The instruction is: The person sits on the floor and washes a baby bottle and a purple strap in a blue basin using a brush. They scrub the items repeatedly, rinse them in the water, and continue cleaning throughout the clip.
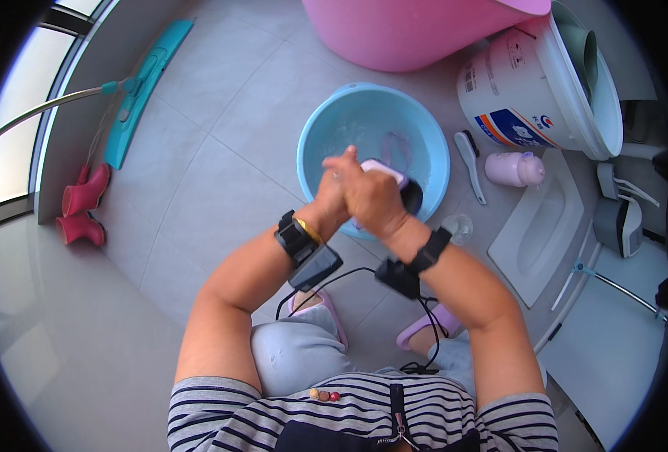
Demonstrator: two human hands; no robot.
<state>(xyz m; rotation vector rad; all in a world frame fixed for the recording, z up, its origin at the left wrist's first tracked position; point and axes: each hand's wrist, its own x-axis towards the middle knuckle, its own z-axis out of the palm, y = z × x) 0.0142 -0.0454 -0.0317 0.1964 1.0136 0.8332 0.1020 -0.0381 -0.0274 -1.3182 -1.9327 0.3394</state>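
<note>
My left hand [335, 183] and my right hand [374, 200] meet over a light blue plastic basin [306, 141]. Fingers of the left hand stick out and look slightly blurred, while those of the right are curled down. Just beyond the right knuckles shows a pale pink and black item [412, 199], mostly covered by that hand. Whether either hand grips it cannot be told. A pinkish strap-like loop [396, 150] lies on the basin's floor, which looks wet. Each wrist wears a black band with a device and cable attached.
A large pink tub [402, 34] and a white bucket [515, 85] stand beyond the basin. To the right are a scrub brush [469, 166], a lilac bottle [513, 169], a clear cup [458, 228] and a squat toilet [543, 231]. A teal flat mop [147, 93] and red boots [85, 192] stand left.
</note>
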